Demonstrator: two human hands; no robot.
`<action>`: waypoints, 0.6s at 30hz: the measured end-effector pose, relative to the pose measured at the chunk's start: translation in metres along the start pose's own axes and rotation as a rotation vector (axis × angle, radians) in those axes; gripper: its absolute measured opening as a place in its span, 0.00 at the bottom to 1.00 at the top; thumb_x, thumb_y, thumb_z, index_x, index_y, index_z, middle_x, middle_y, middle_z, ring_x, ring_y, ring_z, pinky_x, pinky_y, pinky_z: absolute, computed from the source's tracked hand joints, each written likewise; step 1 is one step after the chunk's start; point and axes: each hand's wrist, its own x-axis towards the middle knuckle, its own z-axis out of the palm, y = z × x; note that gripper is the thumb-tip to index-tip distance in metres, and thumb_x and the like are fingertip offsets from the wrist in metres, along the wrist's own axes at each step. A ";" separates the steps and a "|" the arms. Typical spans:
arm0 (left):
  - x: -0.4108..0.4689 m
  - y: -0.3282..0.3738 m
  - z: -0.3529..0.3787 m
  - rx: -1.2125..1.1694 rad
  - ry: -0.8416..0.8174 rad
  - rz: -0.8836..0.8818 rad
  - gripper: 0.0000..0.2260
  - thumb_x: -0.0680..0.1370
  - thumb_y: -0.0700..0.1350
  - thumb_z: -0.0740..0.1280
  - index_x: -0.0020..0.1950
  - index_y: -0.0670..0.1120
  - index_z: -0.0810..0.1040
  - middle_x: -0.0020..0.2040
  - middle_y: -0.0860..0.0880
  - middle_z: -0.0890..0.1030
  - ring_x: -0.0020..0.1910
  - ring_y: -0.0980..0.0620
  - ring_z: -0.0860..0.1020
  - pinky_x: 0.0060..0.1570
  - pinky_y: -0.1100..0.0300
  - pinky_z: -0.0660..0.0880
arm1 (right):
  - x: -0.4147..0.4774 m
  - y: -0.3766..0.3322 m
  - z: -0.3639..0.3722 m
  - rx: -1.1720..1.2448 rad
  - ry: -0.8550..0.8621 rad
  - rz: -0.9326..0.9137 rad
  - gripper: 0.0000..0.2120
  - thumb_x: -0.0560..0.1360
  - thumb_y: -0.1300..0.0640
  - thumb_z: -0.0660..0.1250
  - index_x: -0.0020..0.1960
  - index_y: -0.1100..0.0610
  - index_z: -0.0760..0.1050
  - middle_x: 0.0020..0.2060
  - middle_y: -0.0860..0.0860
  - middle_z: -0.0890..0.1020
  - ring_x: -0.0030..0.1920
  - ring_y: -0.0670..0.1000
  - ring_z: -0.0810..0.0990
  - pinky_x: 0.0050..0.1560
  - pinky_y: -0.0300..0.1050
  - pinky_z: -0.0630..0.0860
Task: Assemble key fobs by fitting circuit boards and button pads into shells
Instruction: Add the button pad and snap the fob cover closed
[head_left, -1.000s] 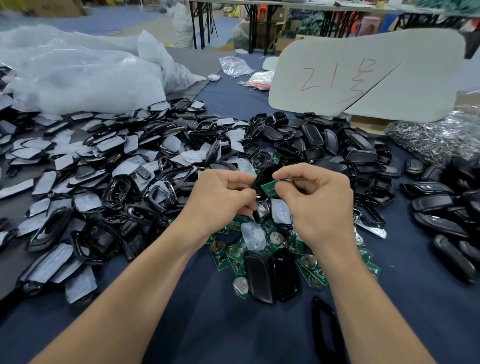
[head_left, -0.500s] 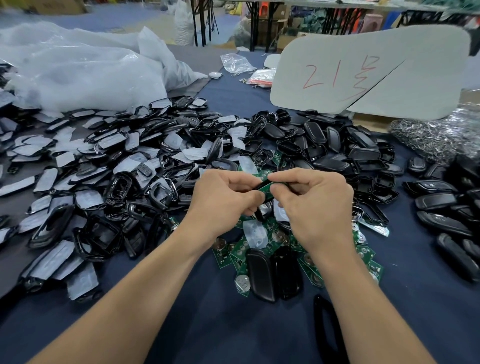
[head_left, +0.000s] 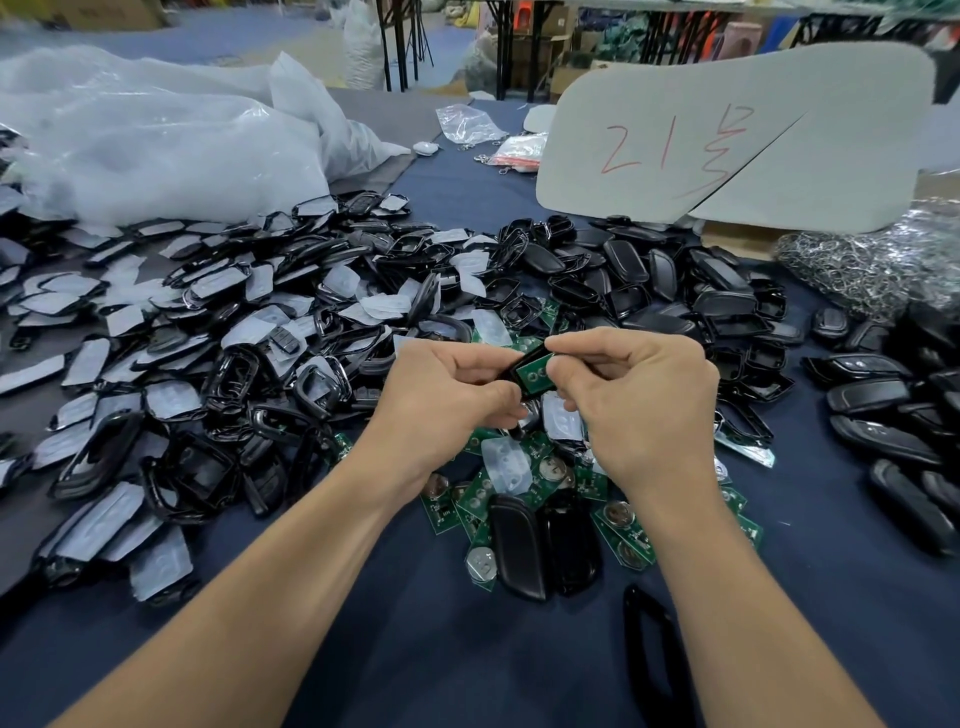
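On the left, heaped over the dark blue cloth (head_left: 415, 649): black frames (head_left: 234, 371) and white button pads (head_left: 166, 399). In the middle, above the cloth, grips with the left hand (head_left: 447, 400) one end of a black shell (head_left: 525, 360), fingers curled round it. Sits tilted, open side up, glossy rim round a green circuit board (head_left: 535, 371). Pinches the other end with the right hand (head_left: 639, 400). Below, scattered green boards (head_left: 621, 525); further right, more loose shells (head_left: 670, 291).
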 end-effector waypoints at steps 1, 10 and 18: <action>0.000 0.000 0.000 0.002 -0.007 -0.002 0.14 0.74 0.28 0.74 0.50 0.47 0.87 0.42 0.42 0.88 0.38 0.45 0.88 0.38 0.61 0.83 | 0.000 0.000 0.001 -0.029 0.014 -0.015 0.11 0.70 0.62 0.79 0.44 0.45 0.88 0.34 0.36 0.85 0.34 0.39 0.84 0.39 0.32 0.80; 0.002 0.004 0.000 -0.023 0.000 0.005 0.25 0.74 0.29 0.73 0.38 0.62 0.88 0.39 0.47 0.88 0.40 0.49 0.88 0.41 0.63 0.82 | 0.001 0.002 -0.001 0.111 0.004 0.019 0.14 0.71 0.65 0.78 0.41 0.45 0.86 0.32 0.46 0.86 0.31 0.47 0.85 0.34 0.37 0.80; 0.004 0.000 0.000 -0.024 -0.014 0.002 0.18 0.72 0.30 0.75 0.41 0.56 0.89 0.40 0.45 0.88 0.40 0.47 0.88 0.43 0.60 0.84 | -0.002 0.000 0.001 -0.007 0.025 0.000 0.12 0.71 0.62 0.79 0.40 0.43 0.86 0.34 0.40 0.86 0.35 0.44 0.86 0.40 0.42 0.83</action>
